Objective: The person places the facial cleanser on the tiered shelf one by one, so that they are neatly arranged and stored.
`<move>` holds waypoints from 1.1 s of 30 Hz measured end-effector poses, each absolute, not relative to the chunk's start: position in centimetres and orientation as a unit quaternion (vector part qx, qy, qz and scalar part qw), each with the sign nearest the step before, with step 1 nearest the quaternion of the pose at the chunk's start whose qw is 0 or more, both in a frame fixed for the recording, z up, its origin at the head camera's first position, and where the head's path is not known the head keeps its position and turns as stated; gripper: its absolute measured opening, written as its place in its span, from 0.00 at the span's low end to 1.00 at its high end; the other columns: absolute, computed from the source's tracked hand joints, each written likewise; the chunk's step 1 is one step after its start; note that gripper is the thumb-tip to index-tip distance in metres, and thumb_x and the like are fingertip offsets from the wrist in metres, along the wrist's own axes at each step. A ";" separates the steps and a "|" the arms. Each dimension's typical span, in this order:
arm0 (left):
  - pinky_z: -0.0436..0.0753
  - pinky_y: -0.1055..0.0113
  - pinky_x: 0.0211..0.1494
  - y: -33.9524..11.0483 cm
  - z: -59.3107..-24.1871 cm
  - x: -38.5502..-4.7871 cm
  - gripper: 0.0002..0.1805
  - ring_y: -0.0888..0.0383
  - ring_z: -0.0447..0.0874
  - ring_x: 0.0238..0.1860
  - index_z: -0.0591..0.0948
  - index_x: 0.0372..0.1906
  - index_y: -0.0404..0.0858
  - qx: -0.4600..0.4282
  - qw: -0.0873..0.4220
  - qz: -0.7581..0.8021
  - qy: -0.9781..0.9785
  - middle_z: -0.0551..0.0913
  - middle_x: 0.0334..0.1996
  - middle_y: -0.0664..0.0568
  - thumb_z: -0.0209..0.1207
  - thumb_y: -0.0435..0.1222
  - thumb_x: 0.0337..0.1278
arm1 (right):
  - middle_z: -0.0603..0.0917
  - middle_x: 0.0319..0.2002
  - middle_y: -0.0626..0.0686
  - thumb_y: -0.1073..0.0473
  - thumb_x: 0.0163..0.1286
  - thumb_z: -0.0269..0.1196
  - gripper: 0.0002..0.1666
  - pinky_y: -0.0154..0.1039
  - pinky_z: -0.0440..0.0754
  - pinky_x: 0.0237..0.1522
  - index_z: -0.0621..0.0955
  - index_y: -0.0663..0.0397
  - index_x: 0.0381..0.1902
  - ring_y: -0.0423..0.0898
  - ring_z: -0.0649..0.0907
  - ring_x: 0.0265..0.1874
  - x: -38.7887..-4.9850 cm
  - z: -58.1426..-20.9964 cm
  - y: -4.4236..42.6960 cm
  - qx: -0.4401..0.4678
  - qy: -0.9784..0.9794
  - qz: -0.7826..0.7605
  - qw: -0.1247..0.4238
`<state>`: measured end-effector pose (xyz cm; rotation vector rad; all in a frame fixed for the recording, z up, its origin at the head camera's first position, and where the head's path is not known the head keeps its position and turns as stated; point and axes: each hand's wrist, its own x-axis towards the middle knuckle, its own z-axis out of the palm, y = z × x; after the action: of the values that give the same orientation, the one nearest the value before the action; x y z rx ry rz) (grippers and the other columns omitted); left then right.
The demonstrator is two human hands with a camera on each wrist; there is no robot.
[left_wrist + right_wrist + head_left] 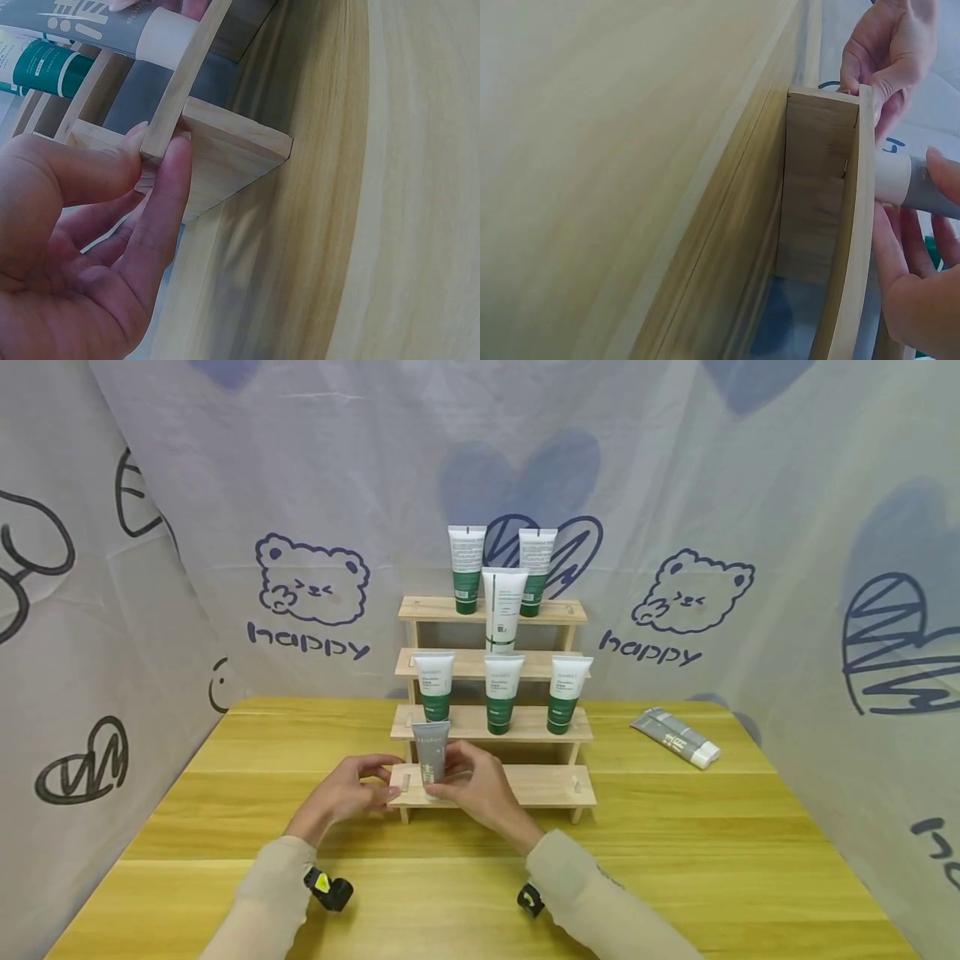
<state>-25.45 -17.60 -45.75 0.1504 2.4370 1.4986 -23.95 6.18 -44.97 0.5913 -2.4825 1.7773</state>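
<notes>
A small grey squeeze tube (431,745) with a white cap stands cap-down at the left end of the wooden rack's (536,795) lowest step. My right hand (482,787) holds it between thumb and fingers; in the right wrist view the cap of the tube (925,189) meets the board. With thumb and forefinger, my left hand (347,791) pinches the left end of that same step, as the left wrist view shows on the board (166,124). On the step just above, three white-and-green tubes (501,693) stand in a row.
A taller white tube (505,610) stands on the second step from the top. Two white-and-green tubes (467,568) are on the top step, behind it. Grey tubes (677,737) lie on the wooden table (675,852) to the right. A patterned cloth (315,460) hangs behind.
</notes>
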 end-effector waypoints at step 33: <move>0.93 0.59 0.46 -17.6 -45.8 -25.5 0.29 0.56 0.85 0.39 0.75 0.69 0.35 0.057 0.140 0.532 0.833 0.79 0.51 0.40 0.65 0.28 0.64 | 0.87 0.47 0.65 0.61 0.69 0.69 0.18 0.37 0.90 0.42 0.82 0.67 0.53 0.46 0.86 0.42 -24.8 -41.3 23.2 0.150 -0.846 0.511 -0.002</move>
<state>-25.50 -17.60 -45.82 0.1641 2.4076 1.5375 -24.79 23.17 -41.31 0.4711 -2.6618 1.6089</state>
